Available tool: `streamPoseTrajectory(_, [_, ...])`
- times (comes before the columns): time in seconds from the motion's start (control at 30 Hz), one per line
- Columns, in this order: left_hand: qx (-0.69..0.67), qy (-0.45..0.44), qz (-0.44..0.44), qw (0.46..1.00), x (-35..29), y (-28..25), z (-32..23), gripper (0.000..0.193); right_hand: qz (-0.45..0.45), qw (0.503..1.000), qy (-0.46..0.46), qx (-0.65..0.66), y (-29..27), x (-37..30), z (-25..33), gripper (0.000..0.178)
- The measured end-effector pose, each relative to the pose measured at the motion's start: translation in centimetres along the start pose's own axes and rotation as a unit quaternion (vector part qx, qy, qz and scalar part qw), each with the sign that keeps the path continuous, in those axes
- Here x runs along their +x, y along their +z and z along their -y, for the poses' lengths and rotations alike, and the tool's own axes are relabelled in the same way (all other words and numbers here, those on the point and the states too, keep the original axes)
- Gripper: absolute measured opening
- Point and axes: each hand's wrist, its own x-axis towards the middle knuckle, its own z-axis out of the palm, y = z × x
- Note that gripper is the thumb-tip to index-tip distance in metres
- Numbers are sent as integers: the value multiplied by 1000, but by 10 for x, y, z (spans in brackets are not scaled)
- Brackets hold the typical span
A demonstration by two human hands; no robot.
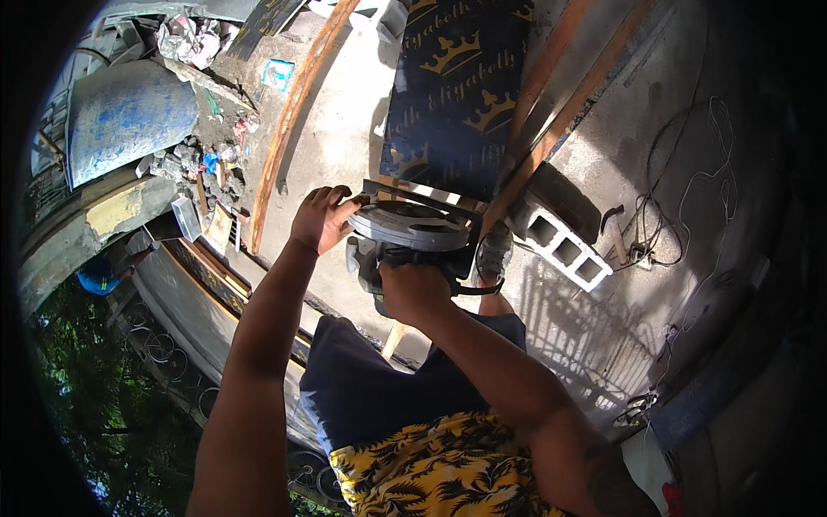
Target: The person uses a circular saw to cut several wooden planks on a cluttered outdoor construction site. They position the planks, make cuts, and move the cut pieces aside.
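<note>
My right hand (418, 293) is wrapped round the handle of a circular saw (409, 228), in front of my legs. The saw's round, pale guard faces up, and its flat base plate lies along the far side. At the saw's left edge is my left hand (323, 215), fingers bent and thumb side against the tool. Just beyond the saw lies a long dark panel (457, 103) printed with gold crowns. The saw's body covers the near end of the panel, and the blade's cutting edge is hidden.
A hollow concrete block (564, 246) stands right of the saw, near my foot (494, 250). Wooden beams (560, 112) run along the panel's right side; another beam (297, 121) lies left. Loose cables (663, 198) cross the right floor. Rubble (185, 164) and a blue-stained sheet (129, 116) are far left.
</note>
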Motion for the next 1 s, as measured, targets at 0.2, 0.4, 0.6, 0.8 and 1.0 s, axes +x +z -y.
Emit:
streamPoseTrajectory(0.2, [-65,-34,18,997,13,27,42,62,-27,999,17,18,6,42,2,17])
streamPoseTrajectory(0.4, [-104,17,43,994,39,79,96,57,-25,994,104,29,26,102,10,19])
streamPoseTrajectory(0.6, [-152,12,14,988,40,100,112,52,10,987,157,37,38,131,28,21])
streamPoseTrajectory(0.8, [-191,6,-15,981,43,108,119,57,2,980,192,44,45,143,37,21])
streamPoseTrajectory(1.0, [-204,-6,-5,979,50,110,115,55,6,979,203,22,42,149,35,23])
